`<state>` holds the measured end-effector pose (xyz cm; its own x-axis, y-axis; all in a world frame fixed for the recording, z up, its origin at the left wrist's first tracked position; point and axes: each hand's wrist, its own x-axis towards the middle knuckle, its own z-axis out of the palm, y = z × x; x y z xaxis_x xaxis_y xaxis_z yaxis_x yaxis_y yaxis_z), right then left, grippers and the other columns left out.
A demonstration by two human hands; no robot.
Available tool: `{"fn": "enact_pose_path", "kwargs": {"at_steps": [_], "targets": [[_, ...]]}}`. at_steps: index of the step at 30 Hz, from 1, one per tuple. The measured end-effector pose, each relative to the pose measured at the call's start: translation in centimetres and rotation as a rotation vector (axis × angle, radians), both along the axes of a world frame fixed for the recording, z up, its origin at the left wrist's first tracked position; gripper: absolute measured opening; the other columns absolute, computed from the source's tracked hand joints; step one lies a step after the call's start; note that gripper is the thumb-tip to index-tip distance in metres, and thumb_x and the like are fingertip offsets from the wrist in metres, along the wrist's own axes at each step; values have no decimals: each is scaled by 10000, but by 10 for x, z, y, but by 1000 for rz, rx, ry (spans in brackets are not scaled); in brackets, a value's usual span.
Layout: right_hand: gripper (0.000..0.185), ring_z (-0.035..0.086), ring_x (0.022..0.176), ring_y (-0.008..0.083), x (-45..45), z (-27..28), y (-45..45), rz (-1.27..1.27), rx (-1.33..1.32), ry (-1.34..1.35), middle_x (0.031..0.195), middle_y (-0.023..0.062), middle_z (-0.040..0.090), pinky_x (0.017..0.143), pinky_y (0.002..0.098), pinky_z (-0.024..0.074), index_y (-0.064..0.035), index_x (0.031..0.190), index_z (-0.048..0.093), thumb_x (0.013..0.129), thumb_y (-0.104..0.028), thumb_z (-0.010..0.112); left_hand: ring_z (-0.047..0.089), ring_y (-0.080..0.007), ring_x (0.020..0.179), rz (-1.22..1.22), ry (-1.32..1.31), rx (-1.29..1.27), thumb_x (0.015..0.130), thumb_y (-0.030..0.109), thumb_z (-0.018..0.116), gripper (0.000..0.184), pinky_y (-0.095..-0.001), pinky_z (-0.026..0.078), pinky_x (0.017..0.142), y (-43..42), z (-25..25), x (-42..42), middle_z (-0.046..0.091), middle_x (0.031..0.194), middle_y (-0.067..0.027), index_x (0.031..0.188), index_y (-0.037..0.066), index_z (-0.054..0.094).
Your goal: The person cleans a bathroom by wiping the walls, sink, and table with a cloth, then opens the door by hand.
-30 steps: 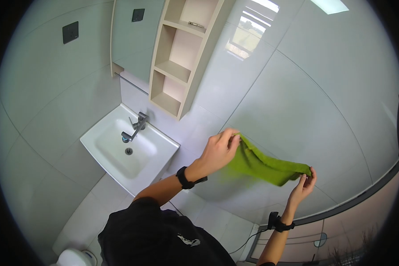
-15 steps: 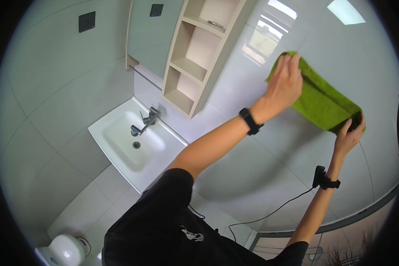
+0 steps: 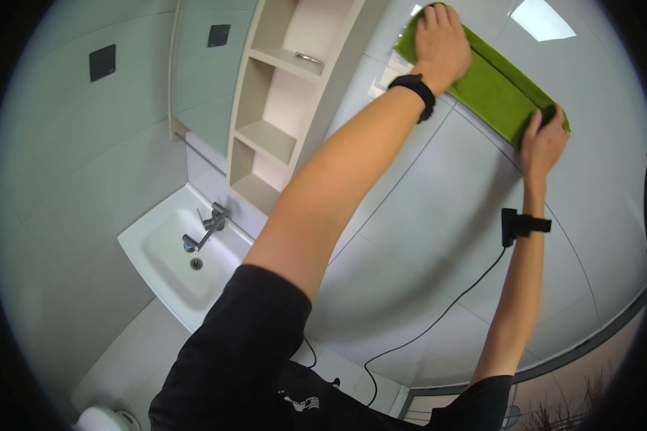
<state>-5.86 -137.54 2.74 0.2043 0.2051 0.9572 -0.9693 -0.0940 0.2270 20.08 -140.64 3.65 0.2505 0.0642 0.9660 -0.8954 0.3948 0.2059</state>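
High against the glossy wall, a folded green towel [image 3: 492, 90] is stretched out between my two hands. My left hand [image 3: 442, 44] grips its upper left end, fingers bent over the cloth. At the lower right end, my right hand [image 3: 544, 144] holds the towel with the thumb in front; some of its fingers are hidden by the cloth. A long fold runs along the towel's length. Whether the cloth touches the wall I cannot tell.
A beige shelf unit [image 3: 295, 115] and a mirror [image 3: 212, 72] are on the wall to the left. Below them is a white sink [image 3: 158, 241] with a grey faucet [image 3: 212, 224]. A black cable [image 3: 438, 320] hangs from my right wrist's strap. The toilet [image 3: 101, 419] is at the lower left.
Both hands have moved up and left in view with the towel, and my left arm is stretched further. The towel looks flatter and straighter. The view has shifted.
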Motion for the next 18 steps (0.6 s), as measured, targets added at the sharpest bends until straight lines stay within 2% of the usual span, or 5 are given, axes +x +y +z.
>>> {"fn": "enact_pose_path", "kwargs": {"at_steps": [3,6,9,12,18], "targets": [[529,519,1230,409,20,1,8,-48,-32,14,1328,232,583,1075,519,368,-96,1478,448,1022,-353,523,401,-375,1390,-10,-90,267,999,300,487,578,-458,325,1174,41,15,12,475,1454,-248,1446,-63,432],[553,472,1309,409,35,4,10,-117,-69,3,1424,236,515,1156,532,276,-202,1550,385,1048,-427,431,412,-426,1371,6,-50,-154,1001,276,472,577,-486,320,1171,17,10,20,464,1441,-295,1444,-90,417],[549,428,1377,408,40,-1,-14,-136,-54,33,1490,227,461,1206,547,195,-311,1580,347,1059,-481,354,385,-456,1387,-7,-48,-222,1004,276,464,600,-514,288,1185,-16,-1,31,430,1466,-324,1461,-105,388],[546,464,1344,405,37,-1,-21,-167,-90,75,1481,216,478,1190,563,220,-320,1561,391,1048,-505,370,352,-475,1409,21,-92,-238,1004,287,462,629,-527,251,1203,-31,-5,35,404,1481,-350,1477,-115,358],[552,472,1354,392,29,0,-27,-193,-111,115,1495,204,470,1191,562,235,-352,1582,336,1060,-532,305,330,-484,1428,33,-158,-140,1004,294,453,650,-517,218,1225,-29,-17,34,369,1502,-368,1499,-109,327]]}}
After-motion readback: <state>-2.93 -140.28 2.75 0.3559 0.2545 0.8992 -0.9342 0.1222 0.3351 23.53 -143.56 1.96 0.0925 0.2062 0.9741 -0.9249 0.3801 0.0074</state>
